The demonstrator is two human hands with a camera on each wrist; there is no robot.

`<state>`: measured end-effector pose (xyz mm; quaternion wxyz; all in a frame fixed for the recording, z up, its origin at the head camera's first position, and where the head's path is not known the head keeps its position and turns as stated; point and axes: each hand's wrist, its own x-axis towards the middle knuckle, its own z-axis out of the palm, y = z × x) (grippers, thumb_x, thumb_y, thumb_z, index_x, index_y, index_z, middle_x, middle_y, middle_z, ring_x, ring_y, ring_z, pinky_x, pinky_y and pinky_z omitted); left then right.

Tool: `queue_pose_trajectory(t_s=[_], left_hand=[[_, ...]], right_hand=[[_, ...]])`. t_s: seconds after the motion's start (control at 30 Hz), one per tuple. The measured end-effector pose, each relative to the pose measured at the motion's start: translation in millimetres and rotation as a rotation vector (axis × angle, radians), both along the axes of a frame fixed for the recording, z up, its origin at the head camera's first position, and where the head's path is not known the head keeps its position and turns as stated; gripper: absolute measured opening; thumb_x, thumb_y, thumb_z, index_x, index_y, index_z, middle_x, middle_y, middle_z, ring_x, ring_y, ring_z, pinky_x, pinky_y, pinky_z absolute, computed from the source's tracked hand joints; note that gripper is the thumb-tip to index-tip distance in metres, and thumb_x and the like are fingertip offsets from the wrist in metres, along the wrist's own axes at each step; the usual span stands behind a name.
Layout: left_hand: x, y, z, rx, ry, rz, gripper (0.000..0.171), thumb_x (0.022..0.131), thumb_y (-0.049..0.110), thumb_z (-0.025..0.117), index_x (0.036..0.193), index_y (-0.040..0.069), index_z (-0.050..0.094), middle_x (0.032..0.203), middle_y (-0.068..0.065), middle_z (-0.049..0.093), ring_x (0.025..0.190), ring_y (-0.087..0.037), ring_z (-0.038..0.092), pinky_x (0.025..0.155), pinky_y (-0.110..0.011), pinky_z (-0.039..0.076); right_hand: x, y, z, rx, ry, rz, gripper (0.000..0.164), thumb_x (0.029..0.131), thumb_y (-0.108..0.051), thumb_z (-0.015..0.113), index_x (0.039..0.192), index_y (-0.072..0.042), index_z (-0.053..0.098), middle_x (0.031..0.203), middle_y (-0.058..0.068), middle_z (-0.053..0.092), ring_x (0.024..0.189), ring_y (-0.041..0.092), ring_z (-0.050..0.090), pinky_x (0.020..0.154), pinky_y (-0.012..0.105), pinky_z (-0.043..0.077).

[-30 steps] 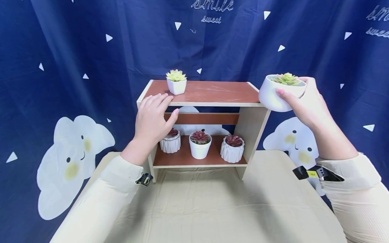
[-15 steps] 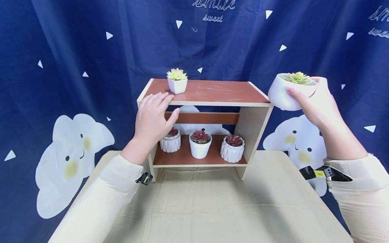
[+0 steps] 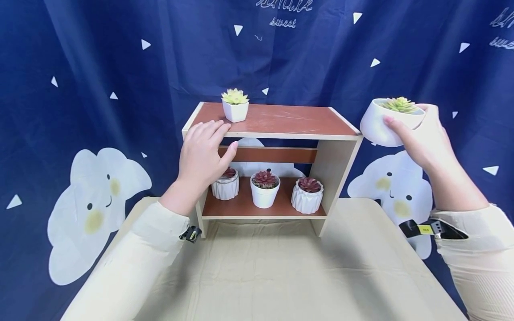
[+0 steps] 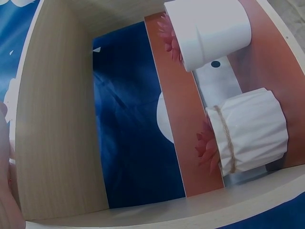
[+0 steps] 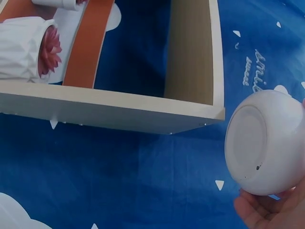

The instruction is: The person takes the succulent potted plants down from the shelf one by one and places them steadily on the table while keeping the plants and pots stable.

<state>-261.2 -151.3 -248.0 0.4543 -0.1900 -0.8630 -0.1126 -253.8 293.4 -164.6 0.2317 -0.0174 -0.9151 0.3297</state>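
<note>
My right hand [image 3: 427,138] grips a round white pot [image 3: 387,127] with a green succulent [image 3: 400,105], held in the air just off the shelf's upper right corner. The right wrist view shows that pot's pale underside [image 5: 248,143], with fingers [image 5: 252,210] around its side. My left hand [image 3: 205,154] rests with its fingers spread on the front left edge of the wooden shelf's top board [image 3: 289,119]. Right behind those fingertips stands a small white faceted pot [image 3: 235,112] with a yellow-green succulent [image 3: 234,96].
On the lower board [image 3: 284,207] stand a ribbed white pot [image 3: 225,188] at left, a smooth white pot [image 3: 265,197] in the middle and a faceted white pot [image 3: 307,202] at right, each with a red succulent. Beige cloth [image 3: 261,267] covers the table; a blue curtain [image 3: 313,58] hangs behind.
My right hand has carried the round white pot to the right, from overlapping the shelf's top corner to beside it. My left hand has stayed on the shelf edge.
</note>
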Motion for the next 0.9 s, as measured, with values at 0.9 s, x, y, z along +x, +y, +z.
queue_pose_trajectory(t_s=[0.9], left_hand=[[1.5, -1, 1.8, -0.008, -0.031, 0.012, 0.053, 0.097, 0.045, 0.052, 0.134, 0.010, 0.064, 0.137, -0.011, 0.062, 0.131, -0.029, 0.052, 0.117, -0.042, 0.028]], right_hand=[[0.6, 13, -14.5, 0.012, -0.048, -0.014, 0.099, 0.091, -0.064, 0.053, 0.154, 0.001, 0.014, 0.142, 0.034, 0.038, 0.119, 0.048, 0.042, 0.078, 0.047, 0.037]])
